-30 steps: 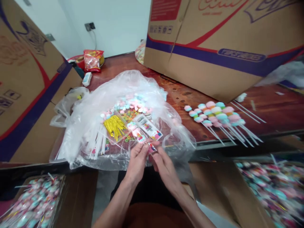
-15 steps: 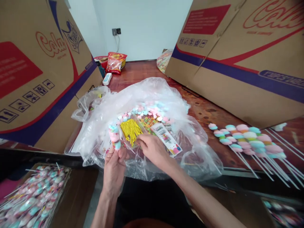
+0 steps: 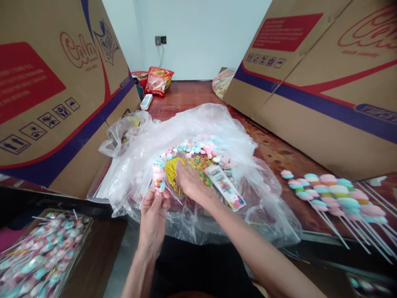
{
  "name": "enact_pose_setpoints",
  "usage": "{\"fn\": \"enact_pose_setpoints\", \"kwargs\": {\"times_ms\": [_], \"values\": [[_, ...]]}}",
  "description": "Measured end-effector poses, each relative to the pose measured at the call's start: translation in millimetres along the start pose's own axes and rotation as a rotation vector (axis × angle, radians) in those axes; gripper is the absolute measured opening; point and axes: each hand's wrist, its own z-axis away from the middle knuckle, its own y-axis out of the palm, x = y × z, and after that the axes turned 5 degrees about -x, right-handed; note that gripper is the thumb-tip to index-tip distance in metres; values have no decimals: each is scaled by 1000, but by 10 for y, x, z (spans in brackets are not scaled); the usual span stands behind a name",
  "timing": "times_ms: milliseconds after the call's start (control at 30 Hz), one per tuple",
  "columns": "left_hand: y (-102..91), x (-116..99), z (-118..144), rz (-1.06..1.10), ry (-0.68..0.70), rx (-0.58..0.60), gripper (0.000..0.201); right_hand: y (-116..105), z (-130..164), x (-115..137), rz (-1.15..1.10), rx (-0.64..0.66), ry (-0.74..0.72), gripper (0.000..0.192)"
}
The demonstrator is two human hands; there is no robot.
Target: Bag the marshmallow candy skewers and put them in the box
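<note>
Since half a second ago the right hand (image 3: 188, 181) has pushed further in over the bundle of gold-yellow twist ties (image 3: 171, 174), and the left hand (image 3: 154, 211) has carried its wrapped pink, white and blue marshmallow skewer (image 3: 159, 175) a little to the right, closer to the ties.

From the head camera: the left hand is closed on the lower end of the wrapped skewer, thumb and fingers pinching it, with the candy end standing upright above the fingertips. The right hand lies palm down on the twist ties, its fingers curled among them; whether it has gripped any cannot be told. The two hands are just beside each other but not joined.

Ties and skewer sit over a large crumpled clear plastic bag (image 3: 242, 182) spread on a reddish-brown wooden table (image 3: 186, 93). Inside the bag lie loose pastel candies (image 3: 198, 148) and a printed white label card (image 3: 225, 186). To the right on the table lies a row of unwrapped pastel marshmallow skewers (image 3: 331, 194). Big printed cardboard boxes (image 3: 49, 95) stand on both sides, and a box of wrapped skewers (image 3: 40, 256) sits at lower left.
</note>
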Motion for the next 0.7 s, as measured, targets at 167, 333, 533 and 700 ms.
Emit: {"fn": "enact_pose_setpoints", "kwargs": {"times_ms": [167,333,533,700], "values": [[51,3,-37,-30,6,-2,26,4,43,-154,-75,-118,-38,32],[63,46,-41,-68,85,-58,25,26,77,-108,-70,-101,-49,24],[60,46,-1,-117,159,-126,23,94,55,69,-23,-39,-6,25],[58,21,-33,-78,144,-106,24,100,42,-4,-19,-57,6,29]]}}
